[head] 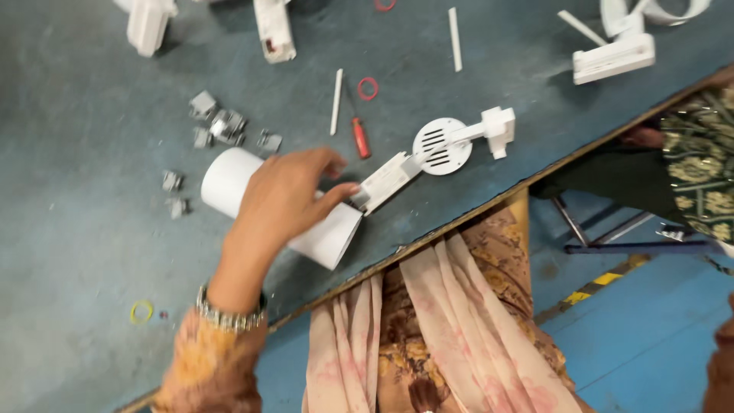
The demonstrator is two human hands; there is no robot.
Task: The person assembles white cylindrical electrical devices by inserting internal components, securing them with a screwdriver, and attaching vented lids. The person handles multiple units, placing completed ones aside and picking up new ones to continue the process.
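A person's left hand [283,200] lay over a white cylindrical housing [229,180] that rested on its side on the grey counter [76,252], near its front edge. The fingers were spread loosely across the top of the tube rather than closed round it, and the thumb reached out to touch the end of a flat white rectangular block [386,181] lying just beside the tube's open mouth. The right hand was nowhere to be seen. That block led on to a round white slotted disc [437,145] with a bracket arm [493,130], lying outside the housing, so the parts looked laid out but not yet joined. A red-handled screwdriver [360,138] lay untouched close by, and a scatter of small metal clips [222,126] sat loose beyond the tube. More white fittings [614,59] lay well apart at the far side.
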